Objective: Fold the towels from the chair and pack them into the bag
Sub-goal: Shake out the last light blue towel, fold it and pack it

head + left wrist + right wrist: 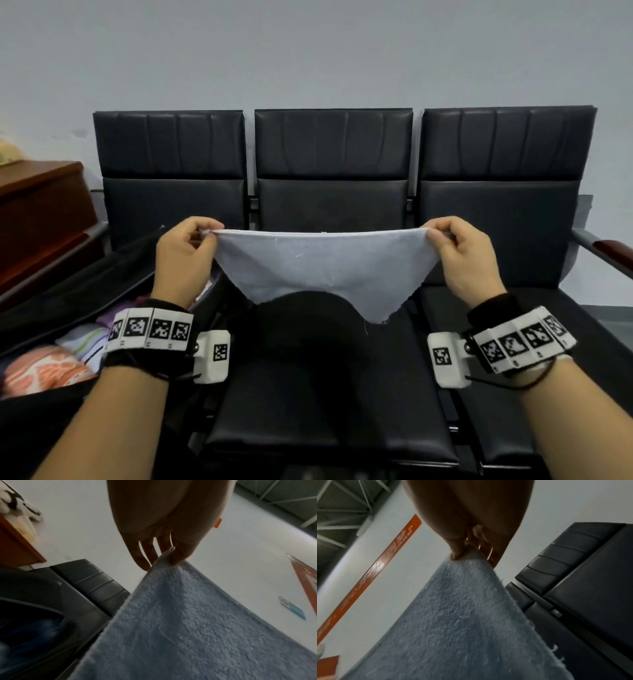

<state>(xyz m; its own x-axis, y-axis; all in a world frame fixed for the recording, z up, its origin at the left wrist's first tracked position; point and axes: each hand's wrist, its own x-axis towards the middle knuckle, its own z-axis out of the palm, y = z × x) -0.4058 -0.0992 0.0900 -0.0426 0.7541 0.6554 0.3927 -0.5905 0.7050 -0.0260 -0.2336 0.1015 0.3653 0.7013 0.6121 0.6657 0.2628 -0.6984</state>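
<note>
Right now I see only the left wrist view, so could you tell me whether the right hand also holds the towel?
Observer: Yes, the right hand pinches the towel's other top corner, level with the left hand.
Operator: Thank you. Does the towel hang free?
Observer: It hangs over the middle seat. I cannot tell whether its lower edge touches the seat.
Operator: Is anything in the bag yet?
Observer: Yes, the open bag on the left holds cloths, one of them orange-patterned.
</note>
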